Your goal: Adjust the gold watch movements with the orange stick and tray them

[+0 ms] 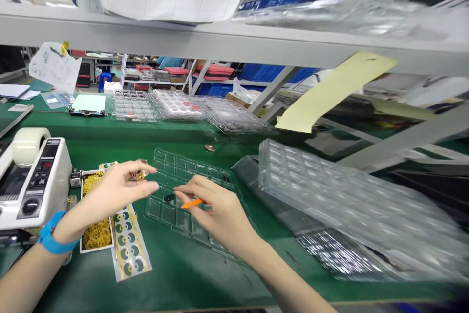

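My left hand (122, 186), with a blue band (54, 235) on its wrist, hovers at the left edge of a clear compartment tray (164, 208). Its thumb and forefinger are apart. A small shiny gold-coloured part (139, 175) shows behind the forefinger; whether the hand touches it I cannot tell. My right hand (216, 205) is over the tray, closed on an orange pointed stick (193, 203). Just left of its fingertips, a small black part (169, 198) sits in a compartment. Another dark part (226, 178) lies at the tray's far right.
At left stand a tape dispenser (58, 171) and a box of yellow rings (97, 232), beside a sticker sheet (130, 249). Stacked clear trays (330, 196) occupy the right. A small metallic part (209, 148) lies behind the tray. A yellow paper strip (330, 98) hangs from the shelf.
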`<action>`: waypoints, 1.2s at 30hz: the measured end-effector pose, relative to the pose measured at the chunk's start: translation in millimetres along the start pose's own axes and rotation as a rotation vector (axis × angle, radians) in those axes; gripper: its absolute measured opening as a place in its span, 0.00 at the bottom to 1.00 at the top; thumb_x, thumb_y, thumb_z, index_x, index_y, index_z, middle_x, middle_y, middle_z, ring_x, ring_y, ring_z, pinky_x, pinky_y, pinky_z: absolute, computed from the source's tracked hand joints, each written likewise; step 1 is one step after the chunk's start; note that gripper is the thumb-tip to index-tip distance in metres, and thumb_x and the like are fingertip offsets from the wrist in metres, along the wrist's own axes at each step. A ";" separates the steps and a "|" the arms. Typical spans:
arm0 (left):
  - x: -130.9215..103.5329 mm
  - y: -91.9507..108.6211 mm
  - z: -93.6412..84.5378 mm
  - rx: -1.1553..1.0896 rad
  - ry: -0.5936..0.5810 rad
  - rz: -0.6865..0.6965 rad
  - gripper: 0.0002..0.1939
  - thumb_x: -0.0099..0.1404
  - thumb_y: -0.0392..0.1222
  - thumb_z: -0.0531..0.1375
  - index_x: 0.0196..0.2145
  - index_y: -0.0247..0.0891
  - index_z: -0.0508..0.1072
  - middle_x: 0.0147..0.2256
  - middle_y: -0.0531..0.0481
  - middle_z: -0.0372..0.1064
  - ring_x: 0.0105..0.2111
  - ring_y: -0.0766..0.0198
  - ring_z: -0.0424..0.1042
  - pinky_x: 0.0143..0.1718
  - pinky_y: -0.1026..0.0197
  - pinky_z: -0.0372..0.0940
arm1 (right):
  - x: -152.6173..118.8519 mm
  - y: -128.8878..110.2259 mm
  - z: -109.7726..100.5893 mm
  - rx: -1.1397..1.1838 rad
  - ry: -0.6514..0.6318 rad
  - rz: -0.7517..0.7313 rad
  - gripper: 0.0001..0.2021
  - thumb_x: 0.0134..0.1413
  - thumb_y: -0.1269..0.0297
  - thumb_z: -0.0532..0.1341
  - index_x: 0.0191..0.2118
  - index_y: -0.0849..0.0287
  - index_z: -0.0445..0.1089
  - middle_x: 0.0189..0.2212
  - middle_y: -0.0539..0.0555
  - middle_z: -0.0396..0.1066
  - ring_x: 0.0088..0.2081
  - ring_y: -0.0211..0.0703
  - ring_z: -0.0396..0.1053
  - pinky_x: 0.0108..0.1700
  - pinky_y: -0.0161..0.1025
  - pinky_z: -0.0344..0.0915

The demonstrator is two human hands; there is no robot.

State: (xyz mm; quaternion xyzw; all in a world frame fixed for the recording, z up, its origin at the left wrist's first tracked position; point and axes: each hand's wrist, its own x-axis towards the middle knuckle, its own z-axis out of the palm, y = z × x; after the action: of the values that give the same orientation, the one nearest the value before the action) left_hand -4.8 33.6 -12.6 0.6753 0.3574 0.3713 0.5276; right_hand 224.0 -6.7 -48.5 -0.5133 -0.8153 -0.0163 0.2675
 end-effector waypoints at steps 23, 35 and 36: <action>-15.4 35.9 -15.7 -0.381 0.167 0.008 0.10 0.58 0.45 0.65 0.25 0.36 0.78 0.30 0.49 0.76 0.35 0.61 0.74 0.41 0.59 0.71 | 72.8 -57.1 -3.7 0.023 0.646 -0.651 0.15 0.60 0.77 0.57 0.46 0.51 0.74 0.37 0.54 0.78 0.28 0.39 0.68 0.28 0.36 0.66; -20.3 25.6 -4.4 -0.361 0.027 0.117 0.21 0.70 0.40 0.58 0.59 0.51 0.67 0.57 0.48 0.69 0.55 0.55 0.72 0.55 0.54 0.70 | 71.0 -57.3 -17.2 0.791 0.553 0.060 0.06 0.54 0.67 0.64 0.26 0.55 0.75 0.31 0.53 0.73 0.23 0.35 0.62 0.23 0.35 0.58; -20.3 25.4 -3.7 -0.340 0.033 0.126 0.21 0.70 0.40 0.58 0.60 0.50 0.67 0.58 0.48 0.68 0.55 0.55 0.71 0.55 0.54 0.70 | 71.8 -55.3 -17.4 0.835 0.509 0.081 0.06 0.52 0.66 0.64 0.25 0.56 0.75 0.32 0.53 0.73 0.23 0.34 0.60 0.23 0.35 0.58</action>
State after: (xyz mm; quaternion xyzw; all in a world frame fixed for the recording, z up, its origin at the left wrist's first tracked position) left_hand -15.3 12.7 10.3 0.5914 0.2550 0.4697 0.6039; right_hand 160.8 21.4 12.6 -0.3733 -0.6405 0.1973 0.6415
